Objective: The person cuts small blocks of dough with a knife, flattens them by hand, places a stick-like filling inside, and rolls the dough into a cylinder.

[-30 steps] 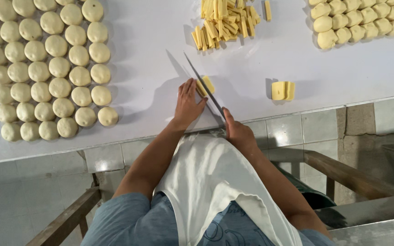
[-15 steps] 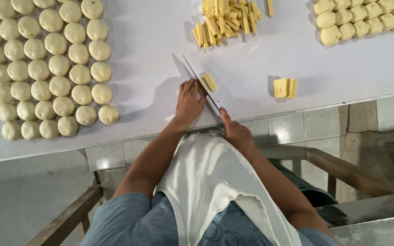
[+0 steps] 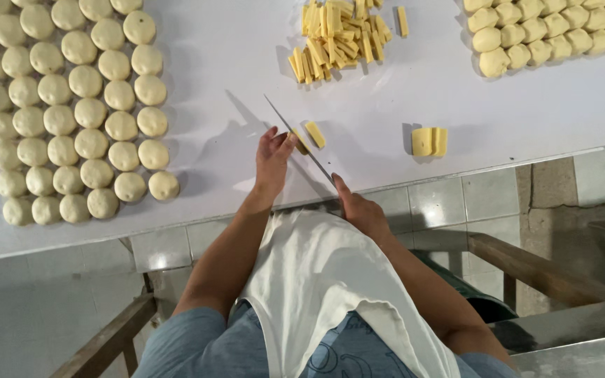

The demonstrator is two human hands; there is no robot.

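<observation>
A person at a white work table point(image 3: 414, 91) cuts yellow butter with a long knife point(image 3: 301, 142). The right hand point(image 3: 358, 208), at the table's near edge, has its fingers wrapped together around the handle, forefinger laid forward along it; the blade runs up and to the left from there, its tip well out over the table. The left hand point(image 3: 273, 155) lies just left of the blade — fingers drawn close together, their tips pinning a small yellow piece point(image 3: 301, 143) against the knife, though how much of that piece lies under the blade cannot be told. Just right of the blade lies a cut stick point(image 3: 315, 134), apart from the fingers. Farther right, near the table's front edge, stands a short yellow block point(image 3: 429, 141), already scored into slabs and well apart from both hands. At the far middle of the table a loose heap of cut sticks point(image 3: 337, 35) is piled, one stick lying on its own to its right. Rows of pale round dough balls point(image 3: 71, 105) fill the left side of the table, and a second group of dough pieces point(image 3: 554, 31) sits at the far right corner. A white apron point(image 3: 323, 280) hangs over the person's blue clothing — below the table, tiled edging and a wooden frame show.
</observation>
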